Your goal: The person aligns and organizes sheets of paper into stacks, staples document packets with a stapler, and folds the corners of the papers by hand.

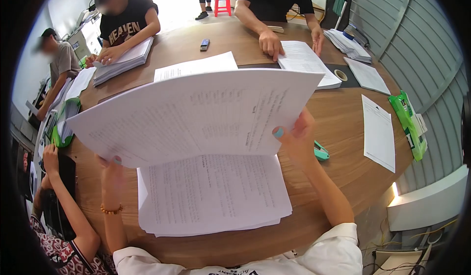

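Observation:
Both my hands hold up a wide batch of printed paper sheets (196, 118), bowed and tilted above the table. My left hand (111, 169) grips the lower left corner, its fingers mostly hidden behind the paper. At the right edge, my right hand (297, 137) pinches the sheets with the thumb on the near face. Below lies a printed paper stack (216, 196), its far part covered by the raised sheets. A small teal plastic object (321, 151) rests on the table beside my right wrist; its kind is unclear.
Across the wooden table (338, 177), one person handles a paper stack (306, 61), another a thicker pile (125, 61). A tape roll (341, 75), a loose sheet (379, 132) and a green packet (408, 125) lie right. Another person's arm (64, 191) is close on my left.

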Motion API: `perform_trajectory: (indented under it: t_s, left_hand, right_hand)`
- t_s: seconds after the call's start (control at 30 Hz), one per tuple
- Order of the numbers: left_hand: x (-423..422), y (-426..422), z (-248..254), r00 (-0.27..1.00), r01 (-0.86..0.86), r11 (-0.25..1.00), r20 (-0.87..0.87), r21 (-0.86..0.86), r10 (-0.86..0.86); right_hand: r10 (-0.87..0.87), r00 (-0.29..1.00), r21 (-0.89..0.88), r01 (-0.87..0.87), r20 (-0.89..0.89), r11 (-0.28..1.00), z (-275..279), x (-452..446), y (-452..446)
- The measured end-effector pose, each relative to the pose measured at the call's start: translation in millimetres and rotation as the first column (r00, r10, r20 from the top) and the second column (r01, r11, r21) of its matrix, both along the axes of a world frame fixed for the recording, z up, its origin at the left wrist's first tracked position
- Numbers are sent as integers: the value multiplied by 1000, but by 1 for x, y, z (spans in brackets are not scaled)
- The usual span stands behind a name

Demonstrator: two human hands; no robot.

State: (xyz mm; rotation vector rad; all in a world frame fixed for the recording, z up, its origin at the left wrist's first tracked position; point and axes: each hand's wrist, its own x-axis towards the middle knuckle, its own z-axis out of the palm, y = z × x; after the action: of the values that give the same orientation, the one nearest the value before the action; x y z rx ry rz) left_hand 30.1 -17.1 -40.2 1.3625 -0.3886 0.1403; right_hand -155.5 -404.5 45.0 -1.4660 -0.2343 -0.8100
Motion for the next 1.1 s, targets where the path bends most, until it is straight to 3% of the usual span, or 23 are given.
perform_trajectory:
  t_s: [0.07,0.1,0.17,0.27,0.3,0.37,0.47,0.57,0.63,0.67,0.73,0.77,0.9,0.97,1.1]
  left_hand:
    - [5,0,-2,992,-103,988,87,113,93]
    - [-14,-24,27,999,-34,999,41,42,32]
    - [-20,-37,41,999,42,999,4,-29,-42]
    - [-25,-30,41,997,-30,999,67,-32,32]
    - [-38,-32,55,996,-93,995,12,-26,93]
    - [-43,-24,54,988,-148,989,-42,-14,147]
    - [-31,1,24,988,-137,988,83,66,132]
    - [-28,4,22,974,-184,983,136,-6,183]
    - [-30,6,33,985,50,987,173,-152,-23]
    - [-32,2,36,985,47,988,170,-150,-21]
    - [-43,-13,39,935,-333,940,107,-72,339]
    - [-48,-14,41,911,-391,920,129,-32,392]
    - [-91,-11,48,825,-420,907,417,0,382]
    - [-110,-10,52,763,-427,904,539,3,358]
    - [-121,-17,61,706,-443,897,623,17,337]
  right_hand:
    - [46,999,135,-46,0,990,7,1,4]
    - [38,999,134,-38,7,990,8,2,7]
    - [-77,995,28,79,-60,996,10,2,11]
    - [-164,984,-105,157,-68,982,14,-1,9]
    - [-171,983,-105,163,-64,981,17,-3,9]
    - [-158,987,-139,157,2,978,20,-7,10]
    - [-137,991,-152,137,11,979,5,-2,7]
    - [-103,994,-63,105,36,992,8,1,8]
    - [-95,995,-83,98,40,992,9,-1,4]
    - [-83,995,-109,88,51,990,10,-2,4]
    - [-132,987,-131,144,92,981,12,-1,8]
    - [-183,974,-153,203,137,967,13,-1,11]
    - [-293,941,-292,333,171,897,24,-10,20]
    - [-337,883,-341,442,325,830,26,-8,26]
    - [-327,883,-355,440,336,825,21,-9,15]
